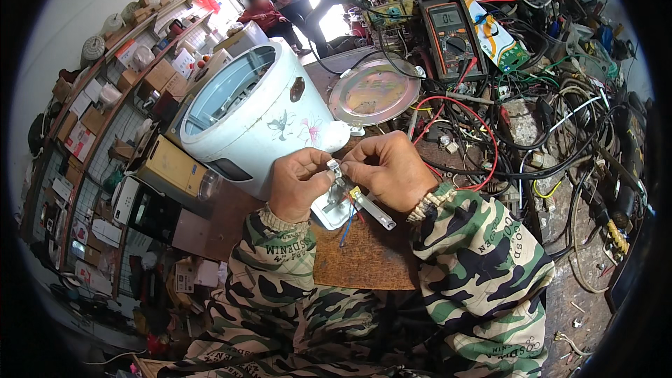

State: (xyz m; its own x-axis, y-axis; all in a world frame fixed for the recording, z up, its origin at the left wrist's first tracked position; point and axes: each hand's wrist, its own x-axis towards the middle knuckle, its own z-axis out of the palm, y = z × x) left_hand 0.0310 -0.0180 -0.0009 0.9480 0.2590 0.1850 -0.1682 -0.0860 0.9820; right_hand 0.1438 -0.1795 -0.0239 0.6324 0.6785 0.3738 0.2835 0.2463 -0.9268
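My left hand [292, 185] is closed, thumb and fingers pinching a small silvery metal part [334, 166]. From the other side my right hand [395, 175] pinches at the same part, its fingertips close to the left ones. Just below the fingers lie a white plastic piece [329, 220], a narrow metal strip [378, 215] and a short blue wire [345, 229]. The fingers hide some of the part, so I cannot make out its kind. Behind my left hand a pale blue appliance housing [252, 126] with printed flowers leans over, its wide opening facing up and left.
A round metal plate [374, 94] lies beyond my hands. A multimeter [453, 35] stands at the back right among tangled cables [539, 154], with a red test lead [495, 147] looping near my right hand. Crowded shelves [98, 115] line the left wall. Two people are in the background.
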